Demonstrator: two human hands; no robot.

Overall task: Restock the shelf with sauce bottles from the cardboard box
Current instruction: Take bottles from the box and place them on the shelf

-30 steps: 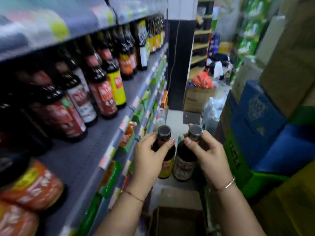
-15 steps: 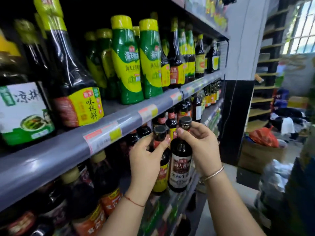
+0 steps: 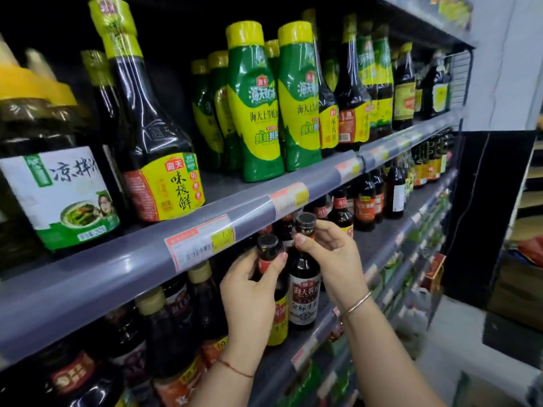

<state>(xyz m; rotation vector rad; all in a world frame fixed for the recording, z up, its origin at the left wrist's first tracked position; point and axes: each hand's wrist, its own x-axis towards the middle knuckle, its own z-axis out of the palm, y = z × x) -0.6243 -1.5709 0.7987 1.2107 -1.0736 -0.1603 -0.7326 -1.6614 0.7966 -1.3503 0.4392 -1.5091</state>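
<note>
The left hand (image 3: 252, 292) grips a yellow-labelled bottle (image 3: 280, 321) by the neck, and just beside it the right hand (image 3: 332, 259) grips a white-labelled bottle (image 3: 304, 298).

Backs onto a white plaster wall (image 3: 505, 69) with black lower panel (image 3: 493, 215), above pale grey floor (image 3: 458, 342), beside yellowish wooden racks (image 3: 533, 198).

Raised together, left hand (image 3: 249, 292) and right hand (image 3: 335, 259) curl their fingers.

Upper grey shelf (image 3: 132, 268): green-yellow bottles (image 3: 255, 113), dark sauce bottles (image 3: 152, 142). Lower shelf (image 3: 382, 242): red-labelled bottles (image 3: 365, 205).
</note>
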